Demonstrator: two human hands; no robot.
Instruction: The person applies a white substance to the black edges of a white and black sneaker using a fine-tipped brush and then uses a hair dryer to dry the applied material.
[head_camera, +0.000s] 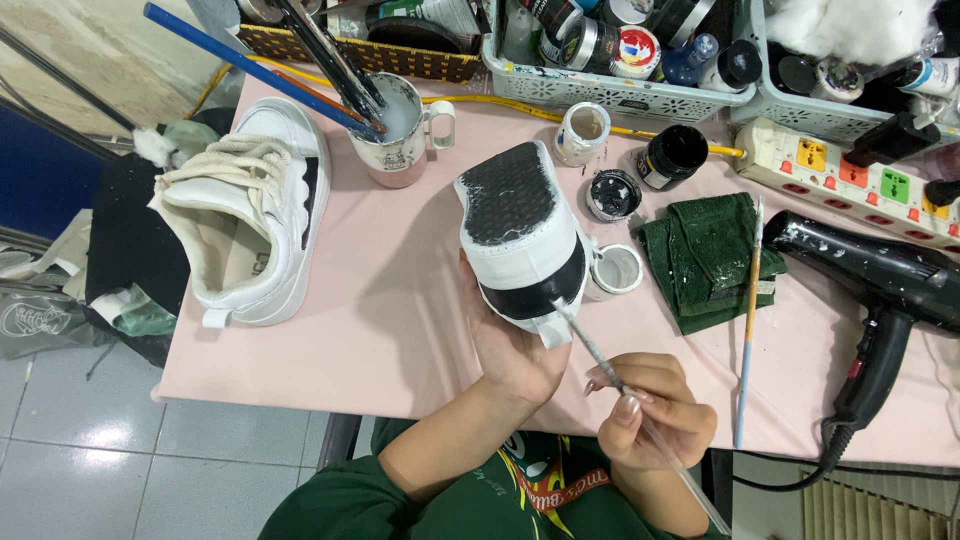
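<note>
My left hand (512, 350) holds a white sneaker (522, 240) from below, sole turned up and heel towards me. The sneaker has a black tread and a black band across the heel. My right hand (655, 410) grips a thin paintbrush (592, 345) whose tip touches the black heel band. A second white sneaker (255, 215) with cream laces lies on the pink table (380, 320) at the left.
A mug (400, 130) with brushes stands at the back. Small paint jars (612, 195) and a lid sit beside the held shoe. A green cloth (710, 255), a loose brush (750, 310), a black hair dryer (880, 280), a power strip (850, 175) and baskets of bottles lie right.
</note>
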